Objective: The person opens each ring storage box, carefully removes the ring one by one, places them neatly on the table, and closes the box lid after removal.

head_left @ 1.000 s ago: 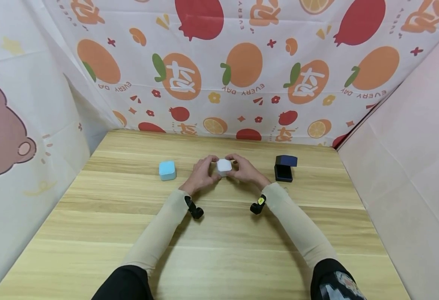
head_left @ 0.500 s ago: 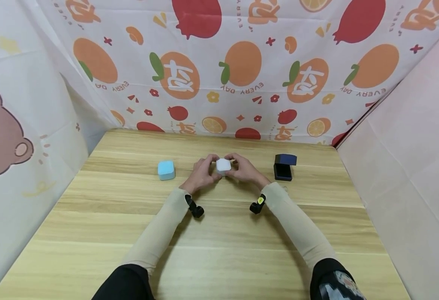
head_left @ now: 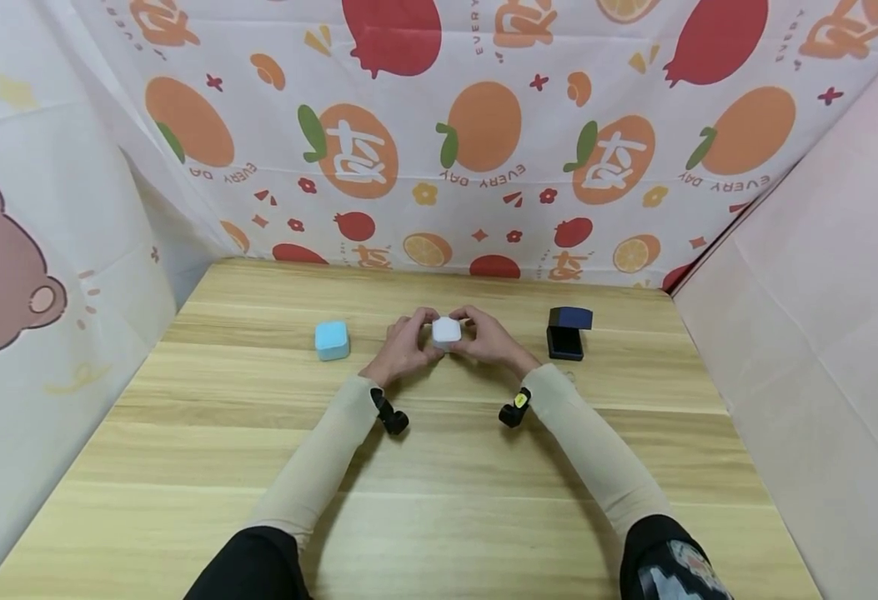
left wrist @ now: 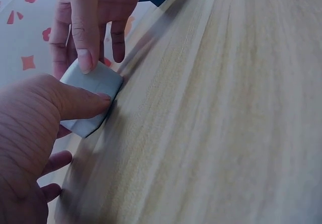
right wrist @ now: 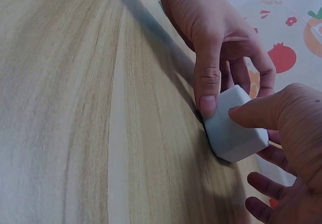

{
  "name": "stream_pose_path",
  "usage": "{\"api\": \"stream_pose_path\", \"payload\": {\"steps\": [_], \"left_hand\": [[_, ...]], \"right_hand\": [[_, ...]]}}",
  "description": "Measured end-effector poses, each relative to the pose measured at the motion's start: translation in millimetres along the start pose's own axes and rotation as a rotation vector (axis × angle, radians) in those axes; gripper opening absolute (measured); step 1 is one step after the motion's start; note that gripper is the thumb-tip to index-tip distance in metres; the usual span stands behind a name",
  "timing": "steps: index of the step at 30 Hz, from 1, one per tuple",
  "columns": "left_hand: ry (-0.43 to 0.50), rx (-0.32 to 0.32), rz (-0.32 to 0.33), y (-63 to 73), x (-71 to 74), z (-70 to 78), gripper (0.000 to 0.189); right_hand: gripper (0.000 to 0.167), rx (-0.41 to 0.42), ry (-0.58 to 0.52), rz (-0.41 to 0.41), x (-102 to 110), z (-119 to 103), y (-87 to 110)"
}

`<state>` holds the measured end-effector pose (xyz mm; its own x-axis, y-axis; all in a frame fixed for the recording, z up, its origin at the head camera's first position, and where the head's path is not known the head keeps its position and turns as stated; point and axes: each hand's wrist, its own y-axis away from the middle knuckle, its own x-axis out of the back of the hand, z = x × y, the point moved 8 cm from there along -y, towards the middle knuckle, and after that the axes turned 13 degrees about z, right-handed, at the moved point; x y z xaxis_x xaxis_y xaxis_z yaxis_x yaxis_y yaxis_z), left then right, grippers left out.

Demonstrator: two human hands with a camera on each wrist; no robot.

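Observation:
A small white box (head_left: 446,331) with rounded corners sits low at the wooden table's middle, between both hands. My left hand (head_left: 406,347) grips its left side, and in the left wrist view the left thumb (left wrist: 88,103) lies along its near face. From the other side my right hand (head_left: 489,340) holds the same box, its thumb (right wrist: 251,114) on the near face in the right wrist view. The lid looks closed against the body. Fingers behind the box are partly hidden. The box's lower edge is right at the tabletop in both wrist views.
A light blue box (head_left: 332,341) stands to the left. On the right a navy box (head_left: 565,333) has its lid raised and a dark inside. A small, faint ring-like thing (head_left: 569,377) lies by the right sleeve. Printed cloth (head_left: 423,192) hangs behind the table (head_left: 454,517).
Both hands keep their hold on the white box in the same place. The head view has shifted very slightly; the other boxes stay where they were.

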<state>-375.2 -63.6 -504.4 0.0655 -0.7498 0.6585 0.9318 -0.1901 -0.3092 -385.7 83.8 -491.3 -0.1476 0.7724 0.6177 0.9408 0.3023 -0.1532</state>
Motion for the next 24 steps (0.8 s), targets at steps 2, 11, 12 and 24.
{"api": "stream_pose_path", "payload": {"steps": [2, 11, 12, 24], "left_hand": [[-0.001, 0.001, 0.000, 0.3, -0.2, -0.3, 0.060], [0.007, 0.010, 0.001, -0.5, -0.1, 0.9, 0.059], [0.008, 0.010, 0.001, -0.3, 0.0, 1.1, 0.059], [0.029, 0.021, 0.010, -0.6, -0.7, 1.3, 0.060]], "right_hand": [[0.051, -0.008, -0.001, -0.001, -0.7, 0.6, -0.1], [0.047, 0.001, -0.006, 0.005, -0.5, -2.4, 0.0], [0.047, 0.002, -0.005, 0.005, -0.7, -2.2, -0.2], [0.047, -0.018, -0.006, 0.009, -0.5, -0.7, -1.2]]}}
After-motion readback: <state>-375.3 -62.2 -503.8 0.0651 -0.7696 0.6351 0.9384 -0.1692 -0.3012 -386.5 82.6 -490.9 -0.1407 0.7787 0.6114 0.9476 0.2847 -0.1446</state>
